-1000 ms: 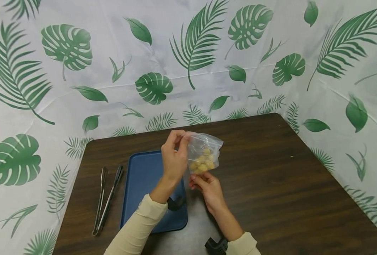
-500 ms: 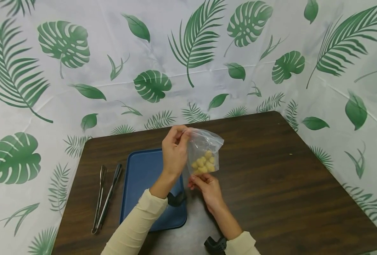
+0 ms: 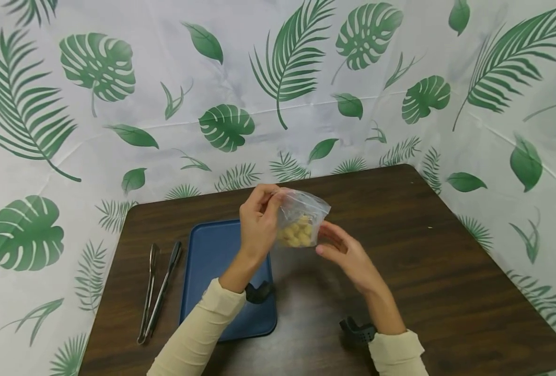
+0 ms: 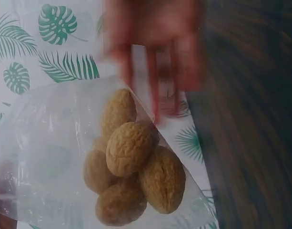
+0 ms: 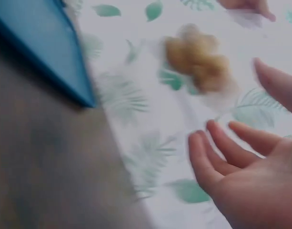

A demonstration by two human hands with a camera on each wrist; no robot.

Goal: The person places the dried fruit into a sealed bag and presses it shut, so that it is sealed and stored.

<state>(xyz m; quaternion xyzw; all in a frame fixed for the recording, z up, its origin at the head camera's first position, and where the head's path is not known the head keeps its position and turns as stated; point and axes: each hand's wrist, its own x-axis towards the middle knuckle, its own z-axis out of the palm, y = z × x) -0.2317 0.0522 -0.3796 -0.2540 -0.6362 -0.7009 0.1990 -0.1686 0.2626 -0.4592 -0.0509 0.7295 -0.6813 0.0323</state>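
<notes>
A clear zip-top bag [image 3: 302, 201] hangs above the table, holding several wrinkled, yellow-brown oval pieces [image 4: 129, 149] that look like nuts in their shells. My left hand [image 3: 259, 225] pinches the bag's upper left corner between thumb and fingers. Just off the bag's right side is my right hand [image 3: 350, 257], its thumb apart from the loosely bent fingers. In the right wrist view that hand's fingers [image 5: 200, 162] hold nothing, and the bag's contents look blurred beyond them. The bag's lower edge hangs free.
A blue rectangular tray [image 3: 212, 261] lies on the dark wooden table [image 3: 424, 282] under my left forearm. Metal tongs [image 3: 153, 297] with dark grips lie left of it. A leaf-printed white cloth [image 3: 165, 156] lines the wall behind.
My right hand has let go of the bag's bottom edge and moved right and slightly up beside it. My left hand keeps its pinch on the corner.
</notes>
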